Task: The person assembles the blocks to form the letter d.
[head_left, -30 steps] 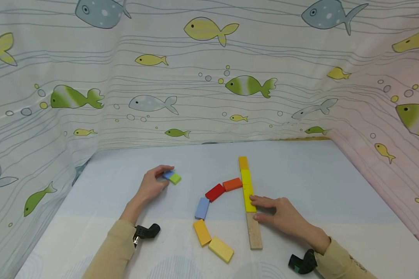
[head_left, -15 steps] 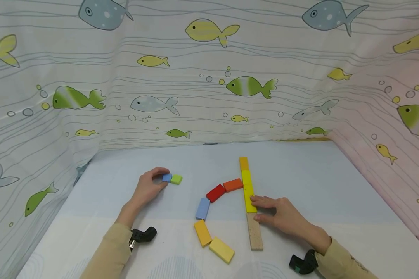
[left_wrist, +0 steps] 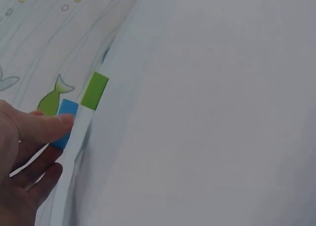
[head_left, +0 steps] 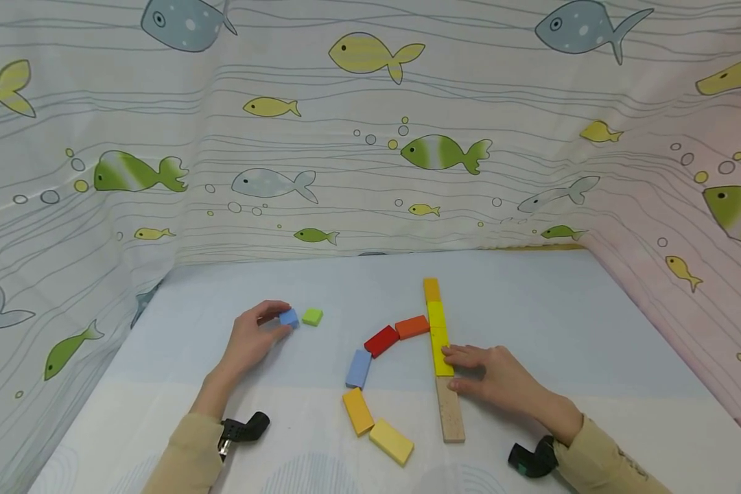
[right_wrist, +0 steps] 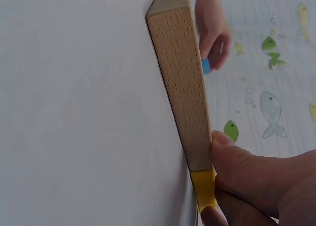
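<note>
My left hand (head_left: 250, 337) pinches a small blue block (head_left: 289, 318) between thumb and fingers at the left of the table. Just right of it lies a small green block (head_left: 312, 316), now apart from the blue one. In the left wrist view the thumb (left_wrist: 64, 119) lies across the blue block's face. My right hand (head_left: 497, 376) rests at a straight row of blocks, fingertips on a yellow block (head_left: 441, 357). Its thumb touches the side of the long wooden block (head_left: 450, 412), as the right wrist view also shows.
An orange-yellow block (head_left: 431, 289) tops the straight row. Left of the row curves an arc: an orange-red block (head_left: 412, 327), a red block (head_left: 381, 342), a blue block (head_left: 358, 369), an amber block (head_left: 358, 412) and a pale yellow block (head_left: 392, 442). A fish-print curtain (head_left: 346, 137) encloses the table.
My left hand has drawn the blue block leftward, away from the green block, opening a gap. The green block has turned slightly. My right hand stays at the row.
</note>
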Demonstrator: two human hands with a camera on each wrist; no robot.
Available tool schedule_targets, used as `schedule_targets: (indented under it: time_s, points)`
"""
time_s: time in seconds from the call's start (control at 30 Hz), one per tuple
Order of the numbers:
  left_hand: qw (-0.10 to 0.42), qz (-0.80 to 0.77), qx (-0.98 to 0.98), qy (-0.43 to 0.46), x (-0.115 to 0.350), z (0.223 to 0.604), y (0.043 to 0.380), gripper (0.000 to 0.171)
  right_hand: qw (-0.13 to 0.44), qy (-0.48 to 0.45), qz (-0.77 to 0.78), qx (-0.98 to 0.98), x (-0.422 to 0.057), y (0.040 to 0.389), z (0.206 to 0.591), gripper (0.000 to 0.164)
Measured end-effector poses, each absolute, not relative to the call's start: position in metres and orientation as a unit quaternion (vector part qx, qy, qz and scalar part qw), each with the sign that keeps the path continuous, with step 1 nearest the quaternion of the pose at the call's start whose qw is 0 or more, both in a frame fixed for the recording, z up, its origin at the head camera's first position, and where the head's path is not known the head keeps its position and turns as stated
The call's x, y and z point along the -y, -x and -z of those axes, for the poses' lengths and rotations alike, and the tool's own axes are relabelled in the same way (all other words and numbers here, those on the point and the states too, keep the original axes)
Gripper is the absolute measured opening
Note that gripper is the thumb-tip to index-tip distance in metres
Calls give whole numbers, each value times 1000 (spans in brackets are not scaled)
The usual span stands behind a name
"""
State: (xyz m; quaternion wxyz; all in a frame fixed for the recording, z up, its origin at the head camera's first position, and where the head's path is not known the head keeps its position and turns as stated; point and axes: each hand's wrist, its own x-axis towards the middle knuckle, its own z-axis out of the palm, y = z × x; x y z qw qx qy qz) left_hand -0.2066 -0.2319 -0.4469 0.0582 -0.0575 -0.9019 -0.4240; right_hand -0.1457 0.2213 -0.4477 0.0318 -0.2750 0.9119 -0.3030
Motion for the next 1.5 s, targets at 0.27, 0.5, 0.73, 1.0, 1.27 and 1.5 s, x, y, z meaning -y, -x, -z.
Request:
schedule_targets:
  time_s: [0.27, 0.5, 0.73, 1.0, 1.27, 1.5]
  points:
    - [54, 446, 890, 82, 229, 444, 197, 40, 43, 264, 312, -912, -220, 146, 449, 51]
    - [63, 465, 877, 105, 223, 440, 190, 41, 30, 267, 307, -913, -221, 144, 448, 51]
    - [49, 456, 880, 128, 208, 428, 180, 39, 29, 271, 310, -911, -222, 144, 449, 51]
    - [26, 456, 875, 162, 188, 420, 169, 38, 30, 272, 314, -909, -223, 144, 450, 53]
    - [-9, 458, 867, 195, 170, 419, 159, 38, 29, 272, 314, -909, -223, 144, 451, 53]
    - [-20, 451, 864, 223, 156, 417, 152, 40, 32, 266, 315, -910, -223, 144, 452, 53]
